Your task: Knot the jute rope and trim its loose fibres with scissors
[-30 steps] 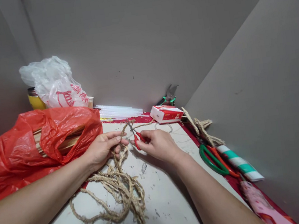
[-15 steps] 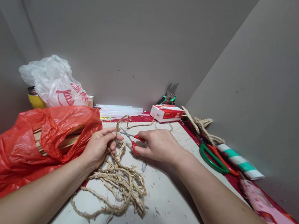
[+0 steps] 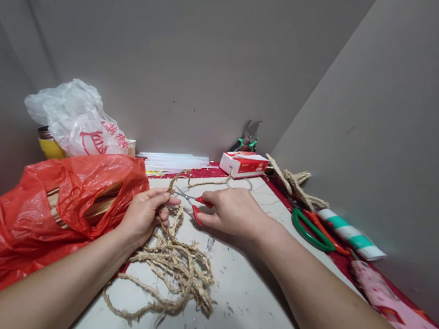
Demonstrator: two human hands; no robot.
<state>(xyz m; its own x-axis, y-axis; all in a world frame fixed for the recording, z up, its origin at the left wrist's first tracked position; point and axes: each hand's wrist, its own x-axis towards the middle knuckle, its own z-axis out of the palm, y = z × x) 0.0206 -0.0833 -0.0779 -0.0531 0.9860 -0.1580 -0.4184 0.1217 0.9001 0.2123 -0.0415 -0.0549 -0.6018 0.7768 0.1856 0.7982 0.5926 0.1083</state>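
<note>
A long braided straw rope (image 3: 179, 271) lies in a loose tangle on the white table, its fibres rough and frayed. My left hand (image 3: 147, 213) pinches the rope near its upper part, thumb against forefinger. From there a thinner stretch loops up and runs right toward a red and white box. Small red-handled scissors (image 3: 192, 201) sit in my right hand (image 3: 232, 211), thumb and fingers in the handle loops. Their blades are parted and point left, with the tips close to the rope at my left fingertips. Whether the blades touch the rope I cannot tell.
A red plastic bag (image 3: 82, 178) with flat wooden strips lies left; a white bag (image 3: 74, 119) and yellow jar (image 3: 51, 147) stand behind it. Along the back are clear sticks (image 3: 173, 160), the box (image 3: 243, 164) and pruning shears (image 3: 248, 137). Green-handled scissors (image 3: 312, 230) lie right.
Both hands keep nearly the same pose, with the scissor blades still beside the rope. The whole view has shifted very slightly.
</note>
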